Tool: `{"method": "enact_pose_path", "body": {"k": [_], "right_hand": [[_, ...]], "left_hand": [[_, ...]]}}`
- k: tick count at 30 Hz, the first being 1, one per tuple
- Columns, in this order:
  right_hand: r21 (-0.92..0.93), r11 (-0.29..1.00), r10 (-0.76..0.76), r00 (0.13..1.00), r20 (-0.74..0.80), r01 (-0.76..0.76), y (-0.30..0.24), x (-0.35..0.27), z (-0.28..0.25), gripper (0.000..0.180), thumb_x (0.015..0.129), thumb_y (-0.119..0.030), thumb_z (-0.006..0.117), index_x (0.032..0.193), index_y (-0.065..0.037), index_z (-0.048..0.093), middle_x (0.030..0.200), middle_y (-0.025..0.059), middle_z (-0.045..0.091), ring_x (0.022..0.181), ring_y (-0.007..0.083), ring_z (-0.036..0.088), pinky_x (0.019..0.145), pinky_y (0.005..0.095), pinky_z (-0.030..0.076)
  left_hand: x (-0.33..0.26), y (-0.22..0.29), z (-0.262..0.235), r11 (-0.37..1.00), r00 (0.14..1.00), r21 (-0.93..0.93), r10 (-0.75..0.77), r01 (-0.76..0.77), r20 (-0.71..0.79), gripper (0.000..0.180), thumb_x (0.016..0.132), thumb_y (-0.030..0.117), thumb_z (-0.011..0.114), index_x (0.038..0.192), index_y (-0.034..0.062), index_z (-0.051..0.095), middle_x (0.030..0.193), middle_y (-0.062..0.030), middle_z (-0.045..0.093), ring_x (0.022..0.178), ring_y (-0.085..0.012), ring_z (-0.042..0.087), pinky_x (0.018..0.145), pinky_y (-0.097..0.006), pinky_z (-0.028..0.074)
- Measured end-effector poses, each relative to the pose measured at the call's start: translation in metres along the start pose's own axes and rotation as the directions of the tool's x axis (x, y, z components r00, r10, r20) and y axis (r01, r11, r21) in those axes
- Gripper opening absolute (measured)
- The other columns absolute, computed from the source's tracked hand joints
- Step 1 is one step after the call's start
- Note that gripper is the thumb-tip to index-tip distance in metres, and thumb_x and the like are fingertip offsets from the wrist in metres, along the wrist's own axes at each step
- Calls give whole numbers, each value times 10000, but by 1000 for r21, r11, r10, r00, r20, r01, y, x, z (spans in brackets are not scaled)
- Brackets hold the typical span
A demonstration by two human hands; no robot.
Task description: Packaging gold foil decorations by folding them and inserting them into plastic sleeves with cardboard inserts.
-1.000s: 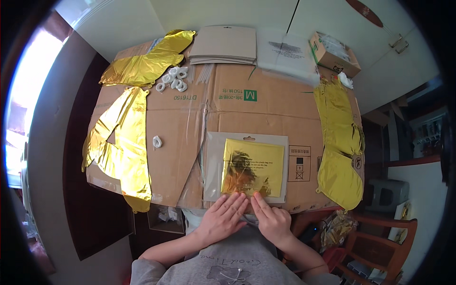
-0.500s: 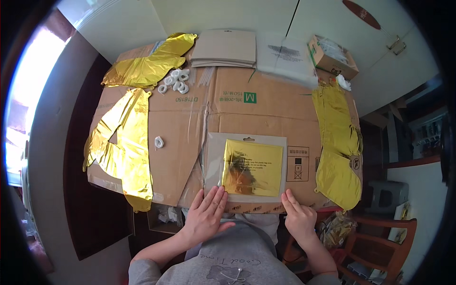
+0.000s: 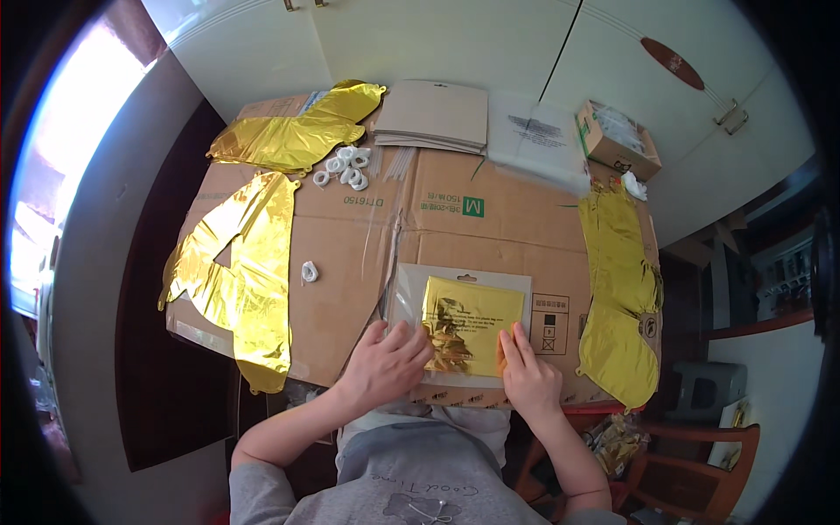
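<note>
A clear plastic bag [image 3: 520,282] with a hang hole lies on the cardboard near its front edge. Inside it are a folded gold foil sheet [image 3: 486,319] and a grey backing card. My left hand [image 3: 387,363] is at the bag's lower left edge with its fingers curled, apparently round the plastic; the exact hold is hidden. My right hand [image 3: 531,376] lies on the lower right of the bag, fingers stretched out and close together over the gold sheet's edge.
Gold foil balloons lie flat at left [image 3: 262,262], back left [image 3: 289,136] and right [image 3: 619,280]. White ribbon rolls [image 3: 350,159], one separate roll [image 3: 309,272], stacked grey cards [image 3: 430,114], clear bags [image 3: 535,136] and a small box [image 3: 618,140] stand around. A wooden chair [image 3: 691,442] is at lower right.
Both hands have moved from the bag's lower corners up onto its sides. My left fingers have curled from lying flat, and my right fingers have shifted inward over the gold sheet. The view has tilted slightly.
</note>
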State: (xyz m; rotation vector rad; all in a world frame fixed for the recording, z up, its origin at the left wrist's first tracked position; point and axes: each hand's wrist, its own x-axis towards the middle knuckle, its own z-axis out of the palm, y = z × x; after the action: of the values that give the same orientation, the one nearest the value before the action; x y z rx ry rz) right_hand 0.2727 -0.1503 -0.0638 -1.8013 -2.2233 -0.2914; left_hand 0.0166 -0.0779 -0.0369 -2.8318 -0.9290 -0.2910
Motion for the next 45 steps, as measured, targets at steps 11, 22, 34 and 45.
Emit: {"method": "enact_pose_path", "body": {"k": [11, 22, 34, 45], "right_hand": [[67, 995, 71, 996, 50, -74, -3, -2, 0, 493, 767, -82, 592, 1256, -117, 634, 1324, 105, 602, 626, 207, 681, 592, 315, 568], [-1, 999, 38, 999, -9, -38, -1, -2, 2, 406, 798, -147, 639, 1202, -141, 676, 1281, 90, 634, 548, 138, 640, 533, 271, 544], [139, 986, 90, 994, 56, -97, 0, -1, -5, 401, 814, -139, 626, 1214, -128, 646, 1256, 104, 640, 657, 187, 683, 599, 290, 561], [793, 45, 400, 738, 543, -608, 51, 22, 8, 376, 977, -87, 521, 1331, -19, 412, 1115, 76, 620, 556, 43, 448, 476, 192, 354]], "left_hand": [[17, -60, 20, 857, 905, -305, 425, -416, -40, 268, 846, 422, 622, 906, 165, 576, 1080, -34, 561, 1143, -223, 487, 914, -411, 430], [-7, -9, 6, 884, 993, -453, -99, 116, 61, 329, 645, 199, 625, 936, 48, 605, 1212, -144, 508, 1204, -390, 448, 1006, -513, 385], [-23, -21, 3, 855, 996, -513, -59, 84, 65, 363, 677, 154, 650, 1027, 63, 615, 1222, -162, 499, 1196, -391, 450, 1012, -504, 393], [12, -52, -1, -338, 672, -778, -392, 530, 628, 621, 907, 23, 593, 1447, 11, 286, 1290, -139, 502, 1109, -201, 555, 987, -345, 459]]}}
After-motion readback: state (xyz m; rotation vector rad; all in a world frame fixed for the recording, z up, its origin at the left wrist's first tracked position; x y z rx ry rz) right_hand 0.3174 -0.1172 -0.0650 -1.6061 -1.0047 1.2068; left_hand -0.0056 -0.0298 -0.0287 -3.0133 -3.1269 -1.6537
